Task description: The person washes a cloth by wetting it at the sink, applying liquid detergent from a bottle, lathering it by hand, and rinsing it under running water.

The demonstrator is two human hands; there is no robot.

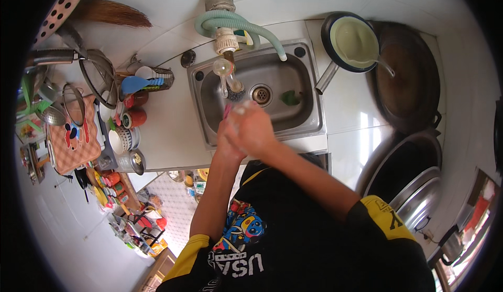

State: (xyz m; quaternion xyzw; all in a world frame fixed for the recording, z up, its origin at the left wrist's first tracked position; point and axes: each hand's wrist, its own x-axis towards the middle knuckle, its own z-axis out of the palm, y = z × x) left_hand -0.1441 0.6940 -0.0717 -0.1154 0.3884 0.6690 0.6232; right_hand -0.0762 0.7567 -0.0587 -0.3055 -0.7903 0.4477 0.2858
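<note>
My right hand is folded over my left hand above the near edge of a stainless steel sink. White suds cover the fingers and knuckles. A small pink thing shows at the fingertips; what it is and which hand has hold of it cannot be told. Just beyond the hands a dark scouring pad lies in the basin below the faucet. The drain strainer and a green leaf are to its right. My left palm and most left fingers are hidden.
A pale green ribbed hose loops around the pipe behind the sink. At right stand a pan with a light green bowl and large woks. Left are a wire utensil holder, jars, bowls and hanging strainers.
</note>
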